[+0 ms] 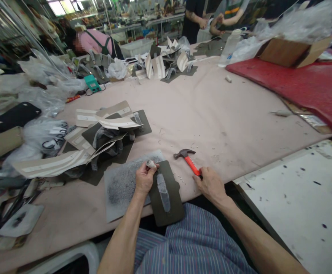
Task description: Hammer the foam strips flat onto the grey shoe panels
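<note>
My left hand (144,181) is closed around a short whitish cylinder (150,164), its exact kind unclear. Just below and right of it lies a dark olive panel (171,190), overhanging the table's front edge. A strip wrapped in clear plastic (163,192) runs along that panel. Under the panel's left side is a grey board (120,194) with a dark, pitted surface. My right hand (211,185) grips the end of an orange-handled claw hammer (191,163). The hammer's dark head points up and left, low over the table.
A pile of olive and beige panels (109,133) lies left on the pink-covered table (189,110). Another pile (166,62) is at the back. At right are a red sheet (291,83), an open cardboard box (288,52) and a white spotted board (297,190). Several people work beyond.
</note>
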Demonstrator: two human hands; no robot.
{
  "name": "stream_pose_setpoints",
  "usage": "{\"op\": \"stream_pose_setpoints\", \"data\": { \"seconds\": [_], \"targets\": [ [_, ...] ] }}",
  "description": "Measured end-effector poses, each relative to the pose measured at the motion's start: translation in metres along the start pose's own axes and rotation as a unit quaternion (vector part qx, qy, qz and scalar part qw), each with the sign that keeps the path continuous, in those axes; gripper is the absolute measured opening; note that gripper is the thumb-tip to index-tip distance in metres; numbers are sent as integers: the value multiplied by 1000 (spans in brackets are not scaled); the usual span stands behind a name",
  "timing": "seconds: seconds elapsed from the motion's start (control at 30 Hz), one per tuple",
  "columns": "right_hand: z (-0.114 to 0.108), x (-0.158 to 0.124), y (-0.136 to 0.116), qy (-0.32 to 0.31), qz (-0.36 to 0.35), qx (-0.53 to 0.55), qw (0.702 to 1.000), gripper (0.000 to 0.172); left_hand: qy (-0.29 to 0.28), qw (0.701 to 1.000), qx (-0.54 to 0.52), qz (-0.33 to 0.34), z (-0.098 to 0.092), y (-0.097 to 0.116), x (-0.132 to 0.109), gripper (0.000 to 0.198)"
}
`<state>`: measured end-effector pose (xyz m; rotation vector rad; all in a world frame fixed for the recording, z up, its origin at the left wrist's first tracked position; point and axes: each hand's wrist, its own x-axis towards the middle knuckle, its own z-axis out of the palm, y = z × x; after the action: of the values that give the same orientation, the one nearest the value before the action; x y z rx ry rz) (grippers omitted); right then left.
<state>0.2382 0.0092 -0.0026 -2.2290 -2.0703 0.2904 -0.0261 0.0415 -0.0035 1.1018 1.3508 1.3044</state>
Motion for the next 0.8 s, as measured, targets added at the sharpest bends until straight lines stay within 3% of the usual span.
{"op": "stream_pose_setpoints", "data": {
  "seconds": [0.3, 0.4, 0.47, 0.53, 0.6, 0.7, 0.73, 0.8],
  "targets": [
    [-6, 9, -2, -42, 9, 44, 998, 19, -15, 998, 54, 17, -2, 0, 1, 26],
    [-14, 18, -4, -111, 55, 136, 983, 12, -12, 996, 83, 29, -1, 0, 0, 23],
    [-21, 24, -7, -207, 109, 300, 925, 11, 0, 994, 100, 39, 1, 1, -2, 22],
    [-28, 27, -13, -294, 138, 446, 834, 9, 9, 992, 115, 50, 4, 3, -5, 20],
    [-36, 27, -21, -330, 139, 505, 786, 7, 14, 990, 127, 60, 6, 5, -7, 19],
    [-55, 20, -37, -312, 139, 526, 779, 21, 17, 987, 143, 69, 7, 6, -9, 18],
    [-63, 17, -42, -284, 122, 527, 792, 27, 19, 986, 148, 73, 7, 6, -10, 18],
    [-79, 9, -50, -172, 36, 493, 852, 35, 20, 984, 157, 83, 7, 6, -11, 18]
  ]
}}
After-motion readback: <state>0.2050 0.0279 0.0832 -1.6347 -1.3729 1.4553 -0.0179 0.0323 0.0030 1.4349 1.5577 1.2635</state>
